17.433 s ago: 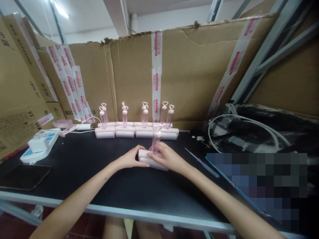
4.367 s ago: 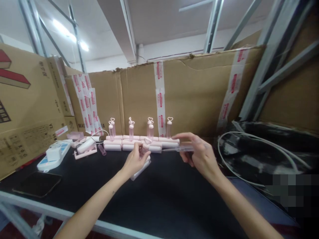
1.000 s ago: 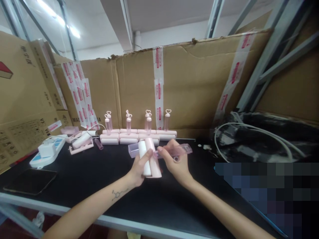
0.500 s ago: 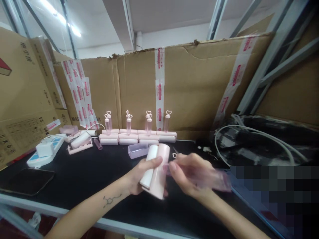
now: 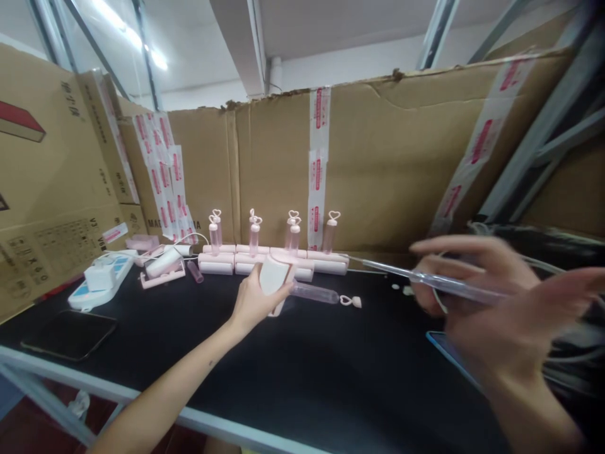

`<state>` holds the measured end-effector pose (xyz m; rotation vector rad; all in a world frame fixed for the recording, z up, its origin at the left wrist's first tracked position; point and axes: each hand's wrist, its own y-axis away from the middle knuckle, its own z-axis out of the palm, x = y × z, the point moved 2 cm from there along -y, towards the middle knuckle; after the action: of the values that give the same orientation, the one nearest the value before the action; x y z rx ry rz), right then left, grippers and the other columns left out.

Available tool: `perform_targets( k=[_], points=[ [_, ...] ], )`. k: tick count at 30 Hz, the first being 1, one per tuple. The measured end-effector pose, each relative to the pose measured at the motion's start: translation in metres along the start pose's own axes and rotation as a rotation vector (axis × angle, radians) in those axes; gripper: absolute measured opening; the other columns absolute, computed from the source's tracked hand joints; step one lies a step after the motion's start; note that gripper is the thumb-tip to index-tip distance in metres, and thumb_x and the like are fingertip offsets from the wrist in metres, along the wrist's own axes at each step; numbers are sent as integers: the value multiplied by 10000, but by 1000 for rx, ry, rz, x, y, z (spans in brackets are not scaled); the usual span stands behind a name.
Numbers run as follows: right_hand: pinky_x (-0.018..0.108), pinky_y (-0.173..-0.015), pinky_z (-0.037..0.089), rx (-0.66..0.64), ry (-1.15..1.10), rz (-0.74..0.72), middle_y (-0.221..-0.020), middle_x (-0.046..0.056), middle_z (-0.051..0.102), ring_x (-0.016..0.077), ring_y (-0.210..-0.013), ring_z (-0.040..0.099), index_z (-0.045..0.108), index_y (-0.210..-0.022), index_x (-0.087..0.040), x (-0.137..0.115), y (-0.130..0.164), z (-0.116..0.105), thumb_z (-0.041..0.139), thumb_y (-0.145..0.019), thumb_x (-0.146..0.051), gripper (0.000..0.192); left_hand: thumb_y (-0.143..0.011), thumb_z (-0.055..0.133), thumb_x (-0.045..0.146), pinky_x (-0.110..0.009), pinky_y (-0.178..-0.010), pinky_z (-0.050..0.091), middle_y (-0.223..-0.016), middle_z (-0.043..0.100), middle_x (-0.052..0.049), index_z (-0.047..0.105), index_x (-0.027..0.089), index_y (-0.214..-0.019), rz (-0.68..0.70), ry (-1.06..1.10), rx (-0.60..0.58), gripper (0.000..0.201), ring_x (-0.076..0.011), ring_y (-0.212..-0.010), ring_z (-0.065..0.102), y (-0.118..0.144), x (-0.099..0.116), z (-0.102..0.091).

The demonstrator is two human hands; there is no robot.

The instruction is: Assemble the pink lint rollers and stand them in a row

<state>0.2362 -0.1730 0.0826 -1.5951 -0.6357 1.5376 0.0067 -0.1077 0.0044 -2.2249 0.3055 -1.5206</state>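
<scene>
My left hand grips a pink lint roller on the black table, its clear tube handle with a heart-shaped end lying flat and pointing right. My right hand, blurred and raised at the right, holds a long thin clear tool whose tip points left toward the back row. Behind my left hand a row of pink rollers with upright heart-topped handles stands against the cardboard wall.
A white and blue power strip with a plug, a dark phone and an open pink roller lie at the left. Cardboard boxes wall the left and back. White cable and dark material sit at the right.
My right hand let go of the roller's handle, swung out to the right and now holds the thin clear tool. My left hand lowered the roller onto the table farther back.
</scene>
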Motion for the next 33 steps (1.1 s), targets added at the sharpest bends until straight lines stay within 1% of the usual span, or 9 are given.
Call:
perform_targets(
  k=[2,4,6,10,14,17,25,30,33],
  points=[
    [284,-316,309,-172,80,-13,-426,-1,493,141,-333,440,650,-795,-257,-2,14,7,294,-916,-483,439,-635,688,472,-313,-731,464,-887,676,-61,567,200,-974,32,-90,-41,451,-244,-820,637,2,-1,3],
    [269,-402,415,-343,195,-121,-534,-1,581,136,-422,535,642,-857,-253,-1,29,17,391,-914,-334,270,-643,678,483,-305,-706,462,-871,681,-55,561,207,-965,35,-123,-59,440,-244,-805,640,5,-2,5],
    [254,-477,463,-471,312,-216,-617,10,621,130,-497,578,629,-904,-233,3,38,27,426,-894,-246,204,-643,676,493,-302,-693,460,-853,682,-53,553,208,-960,31,-130,-60,444,-244,-792,643,6,-2,7],
    [231,-521,474,-555,413,-254,-689,24,646,127,-554,593,613,-930,-223,11,39,36,467,-867,-219,159,-652,663,511,-298,-693,459,-868,681,-59,542,206,-973,56,-129,-69,459,-246,-806,644,7,-1,7],
    [218,-586,475,-644,384,-211,-760,27,630,125,-651,598,603,-958,-225,20,35,39,463,-877,-206,163,-654,654,517,-296,-691,455,-853,676,-65,547,198,-975,60,-149,-55,466,-242,-792,639,7,0,7],
    [220,-612,463,-717,375,-249,-781,36,582,120,-683,573,582,-976,-212,28,38,43,424,-897,-186,178,-650,659,503,-277,-672,446,-824,667,-56,543,186,-941,61,-112,-34,445,-219,-761,628,6,0,6],
    [269,-593,409,-675,629,-510,-726,53,535,148,-637,482,550,-860,-177,53,52,51,380,-910,-166,177,-597,697,480,-261,-650,429,-691,609,3,538,184,-811,-26,-107,-2,398,-180,-682,590,5,-16,12],
    [276,-558,351,-629,815,-655,-669,47,512,154,-590,433,550,-787,-169,66,60,58,373,-910,-167,216,-611,719,394,-282,-711,459,-878,650,-53,540,175,-959,-93,70,23,449,-199,-793,614,6,-21,27],
    [276,-563,338,-591,846,-653,-650,44,517,150,-581,440,537,-739,-166,67,59,58,387,-903,-172,222,-633,715,365,-304,-758,465,-962,648,-93,528,160,-1030,-107,158,-7,485,-216,-856,618,5,-20,35]
  ],
)
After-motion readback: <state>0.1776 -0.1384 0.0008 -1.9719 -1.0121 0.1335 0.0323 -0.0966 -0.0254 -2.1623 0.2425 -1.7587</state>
